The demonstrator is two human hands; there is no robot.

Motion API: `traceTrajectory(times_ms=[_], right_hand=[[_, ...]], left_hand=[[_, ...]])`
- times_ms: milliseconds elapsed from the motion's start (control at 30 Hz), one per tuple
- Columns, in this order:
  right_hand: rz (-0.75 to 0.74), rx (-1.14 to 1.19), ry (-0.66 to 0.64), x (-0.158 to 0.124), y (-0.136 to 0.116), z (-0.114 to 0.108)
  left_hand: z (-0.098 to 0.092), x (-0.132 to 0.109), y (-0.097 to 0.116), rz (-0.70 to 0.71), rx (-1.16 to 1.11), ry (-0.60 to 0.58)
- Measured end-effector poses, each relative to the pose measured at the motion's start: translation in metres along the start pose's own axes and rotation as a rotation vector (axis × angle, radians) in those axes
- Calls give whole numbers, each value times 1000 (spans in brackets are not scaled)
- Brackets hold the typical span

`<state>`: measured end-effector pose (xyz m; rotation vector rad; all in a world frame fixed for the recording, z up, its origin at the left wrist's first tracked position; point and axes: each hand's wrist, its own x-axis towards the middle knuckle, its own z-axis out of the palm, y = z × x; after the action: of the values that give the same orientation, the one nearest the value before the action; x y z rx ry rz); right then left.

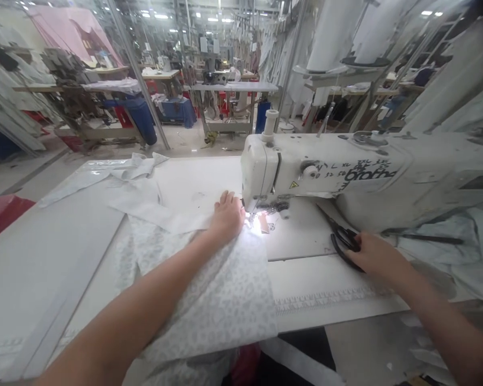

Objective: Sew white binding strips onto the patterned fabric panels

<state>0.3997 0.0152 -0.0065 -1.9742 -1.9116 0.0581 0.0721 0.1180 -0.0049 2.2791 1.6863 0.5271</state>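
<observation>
The fingers of the left hand (pixel 226 217) lie flat and nearly closed together on the printed fabric (pixel 221 289), pressing it on the table (pixel 44 257) just left of the needle area, where the lamp of the machine makes a bright spot. They hold nothing; they only press. The fingers of the right hand (pixel 376 256) rest on the handles of the black scissors (pixel 340 236); I cannot tell if they already go through the loops or only touch them.

The scissors lie flat on the table in front of the Brother sewing machine (pixel 346 174), on the right side. Their long axis goes from near right to far left, the blades pointing far and left toward the presser foot, the handles toward the person. The fabric runs long from the near edge of the table up to the needle, with a plain white piece (pixel 145 203) lying on its far left part.

The risk, I think, is at the left fingertips: they are very near the needle, and a start of the machine could hurt them. Also the blade tips, if lifted carelessly, may catch the fabric.
</observation>
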Motion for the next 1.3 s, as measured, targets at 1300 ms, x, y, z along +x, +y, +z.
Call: traceTrajectory(times_ms=[1300], right_hand=[[76,459,-549,-221,-136,2]], left_hand=[[-39,-224,62,-354,-889,-776]])
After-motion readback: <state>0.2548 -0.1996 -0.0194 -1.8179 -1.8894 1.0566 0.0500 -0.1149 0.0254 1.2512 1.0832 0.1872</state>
